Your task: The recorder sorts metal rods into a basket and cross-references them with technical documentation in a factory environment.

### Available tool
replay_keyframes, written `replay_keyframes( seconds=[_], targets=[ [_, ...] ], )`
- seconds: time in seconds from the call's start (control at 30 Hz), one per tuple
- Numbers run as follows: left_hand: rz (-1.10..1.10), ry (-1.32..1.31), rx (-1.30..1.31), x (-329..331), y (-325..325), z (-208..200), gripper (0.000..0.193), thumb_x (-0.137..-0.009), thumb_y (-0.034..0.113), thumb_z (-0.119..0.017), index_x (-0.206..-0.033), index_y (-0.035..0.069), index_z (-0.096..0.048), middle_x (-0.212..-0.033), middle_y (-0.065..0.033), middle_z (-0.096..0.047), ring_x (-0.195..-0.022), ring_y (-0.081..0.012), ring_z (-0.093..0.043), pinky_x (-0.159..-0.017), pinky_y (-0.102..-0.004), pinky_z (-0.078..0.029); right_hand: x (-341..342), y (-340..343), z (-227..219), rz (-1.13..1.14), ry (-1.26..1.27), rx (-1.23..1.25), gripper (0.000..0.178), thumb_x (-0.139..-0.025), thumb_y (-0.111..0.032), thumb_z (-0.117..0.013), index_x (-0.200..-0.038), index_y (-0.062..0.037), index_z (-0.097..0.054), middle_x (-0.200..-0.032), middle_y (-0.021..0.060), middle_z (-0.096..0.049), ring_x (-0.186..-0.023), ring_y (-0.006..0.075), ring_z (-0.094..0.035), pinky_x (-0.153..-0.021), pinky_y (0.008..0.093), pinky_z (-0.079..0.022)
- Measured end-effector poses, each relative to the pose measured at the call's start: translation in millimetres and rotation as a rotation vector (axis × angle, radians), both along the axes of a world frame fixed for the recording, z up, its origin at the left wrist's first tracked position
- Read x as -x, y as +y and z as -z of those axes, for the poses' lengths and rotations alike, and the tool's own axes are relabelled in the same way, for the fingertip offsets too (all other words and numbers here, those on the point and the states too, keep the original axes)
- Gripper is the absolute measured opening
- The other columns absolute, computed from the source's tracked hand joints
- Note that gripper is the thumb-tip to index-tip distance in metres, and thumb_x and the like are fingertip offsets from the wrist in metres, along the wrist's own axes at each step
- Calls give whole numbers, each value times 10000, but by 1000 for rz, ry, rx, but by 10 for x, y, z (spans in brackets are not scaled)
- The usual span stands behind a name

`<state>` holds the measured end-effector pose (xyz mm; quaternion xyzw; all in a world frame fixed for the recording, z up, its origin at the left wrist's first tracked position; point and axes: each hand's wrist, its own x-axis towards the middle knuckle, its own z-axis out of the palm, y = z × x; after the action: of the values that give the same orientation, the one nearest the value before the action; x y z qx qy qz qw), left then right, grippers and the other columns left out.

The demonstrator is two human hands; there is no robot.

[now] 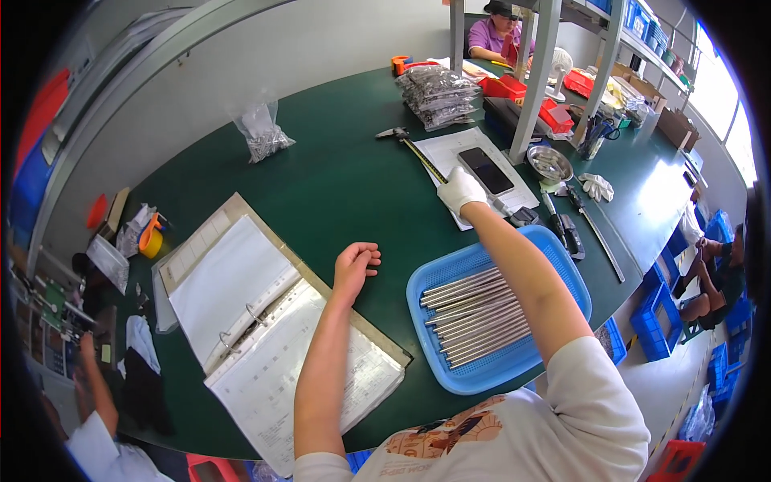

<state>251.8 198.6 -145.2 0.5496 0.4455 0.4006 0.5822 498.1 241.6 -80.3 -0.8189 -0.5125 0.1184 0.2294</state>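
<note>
My right hand point(463, 193), in a white glove, is closed on a caliper point(424, 160) whose jaws point to the far left. The caliper lies across the edge of white papers point(438, 148), next to a dark-screened phone point(486, 170). My bare left hand point(356, 269) is loosely curled over the green table, with nothing visible in it, and its forearm crosses an open ring binder point(265, 309) of sheets. Under my right arm stands a blue basket point(423, 353) holding several shiny metal rods point(474, 313).
Bags of small metal parts point(438, 95) are stacked at the back, and another bag point(263, 138) lies farther left. A steel bowl point(550, 163), measuring tools point(564, 227) and white gloves point(596, 187) are on the right. Shelf posts point(536, 80) rise there. Other people sit around.
</note>
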Motion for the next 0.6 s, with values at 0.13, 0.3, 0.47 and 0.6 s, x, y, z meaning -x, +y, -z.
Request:
replay_keyframes(
  seconds=[0.13,0.3,0.47,0.6],
  targets=[
    [-10,4,21,-4,-8,-23,207,-861,100,-435,-988,13,-574,-886,-67,-598,-775,-124,-575,-622,-241,-479,-83,27,38,25,10,-22,325,-755,-201,-482,-1010,-7,-537,-998,233,-593,-957,360,-571,-829,405,-441],
    [-6,9,13,5,-16,-16,212,-861,103,-434,-996,15,-571,-895,-70,-601,-780,-129,-579,-626,-243,-483,-68,-52,-4,8,-22,-10,296,-761,-181,-481,-990,-7,-549,-990,224,-600,-938,353,-582,-812,399,-453],
    [-1,16,-4,2,4,-22,214,-861,106,-434,-1001,21,-572,-904,-73,-604,-791,-135,-584,-636,-245,-486,-61,-41,73,-62,-144,74,238,-741,-108,-532,-948,-6,-590,-972,214,-612,-933,332,-594,-786,377,-475],
    [-8,20,-5,8,3,-26,212,-861,104,-432,-993,21,-575,-901,-72,-604,-790,-134,-585,-637,-245,-487,-44,-32,65,-108,-181,144,228,-722,-82,-560,-931,-14,-619,-964,203,-619,-920,327,-602,-774,372,-482]
  ],
)
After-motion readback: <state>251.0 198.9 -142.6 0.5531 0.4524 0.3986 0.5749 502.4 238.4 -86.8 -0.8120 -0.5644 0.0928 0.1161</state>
